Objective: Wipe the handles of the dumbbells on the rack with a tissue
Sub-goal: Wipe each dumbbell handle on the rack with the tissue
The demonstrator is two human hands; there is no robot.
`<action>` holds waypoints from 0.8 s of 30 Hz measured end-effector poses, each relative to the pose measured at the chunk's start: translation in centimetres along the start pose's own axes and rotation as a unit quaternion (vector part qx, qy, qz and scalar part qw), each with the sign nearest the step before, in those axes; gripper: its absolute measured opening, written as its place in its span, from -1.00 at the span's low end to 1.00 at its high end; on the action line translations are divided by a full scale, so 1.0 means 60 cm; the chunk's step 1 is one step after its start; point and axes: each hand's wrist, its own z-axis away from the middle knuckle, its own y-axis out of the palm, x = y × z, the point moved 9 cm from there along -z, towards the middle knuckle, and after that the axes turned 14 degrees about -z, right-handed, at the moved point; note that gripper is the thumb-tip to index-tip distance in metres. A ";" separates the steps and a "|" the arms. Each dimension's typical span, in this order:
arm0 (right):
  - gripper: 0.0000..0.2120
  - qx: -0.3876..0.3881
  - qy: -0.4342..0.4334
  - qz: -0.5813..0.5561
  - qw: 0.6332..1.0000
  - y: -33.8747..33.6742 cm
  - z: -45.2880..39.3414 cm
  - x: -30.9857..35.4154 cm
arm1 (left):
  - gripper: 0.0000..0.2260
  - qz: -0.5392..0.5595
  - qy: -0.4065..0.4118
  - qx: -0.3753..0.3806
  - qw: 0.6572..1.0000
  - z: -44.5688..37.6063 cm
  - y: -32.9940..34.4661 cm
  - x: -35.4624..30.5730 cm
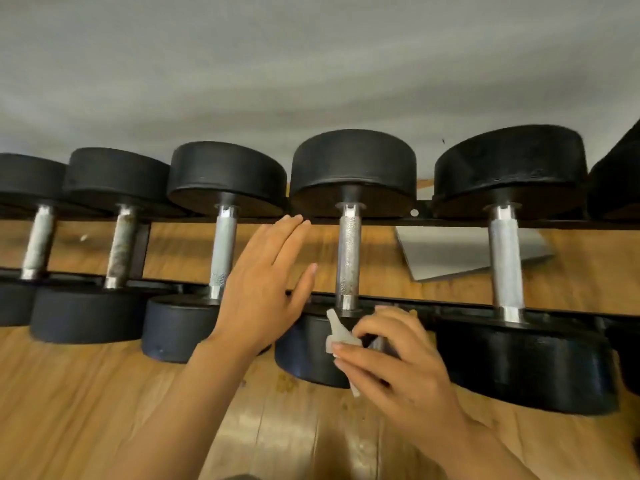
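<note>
Several black dumbbells with metal handles lie side by side across a black rack (450,221). My right hand (391,355) pinches a crumpled white tissue (337,336) just below the knurled handle (348,258) of the middle dumbbell, over its near head. With straight fingers, my left hand (263,282) hovers between that handle and the handle (223,251) to its left, fingertips near the rack's far rail. The tissue is apart from the handle.
A wooden floor (138,410) lies under and in front of the rack. A grey flat panel (443,251) lies on the floor behind the rack, right of the middle handle. A grey wall (311,64) rises behind. More dumbbells (121,237) continue left and right.
</note>
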 end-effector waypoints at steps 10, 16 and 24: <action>-0.51 0.125 0.062 0.323 0.936 0.107 -0.009 0.007 | -0.60 -0.057 0.051 -0.010 0.997 0.097 0.013 0.097; -0.42 0.161 0.160 0.471 0.852 0.163 -0.046 0.001 | -0.64 -0.029 0.057 0.008 0.998 0.116 0.020 0.118; -0.35 0.140 0.181 0.503 0.833 0.165 0.012 0.030 | -0.63 0.027 0.024 -0.019 0.999 0.114 0.013 0.122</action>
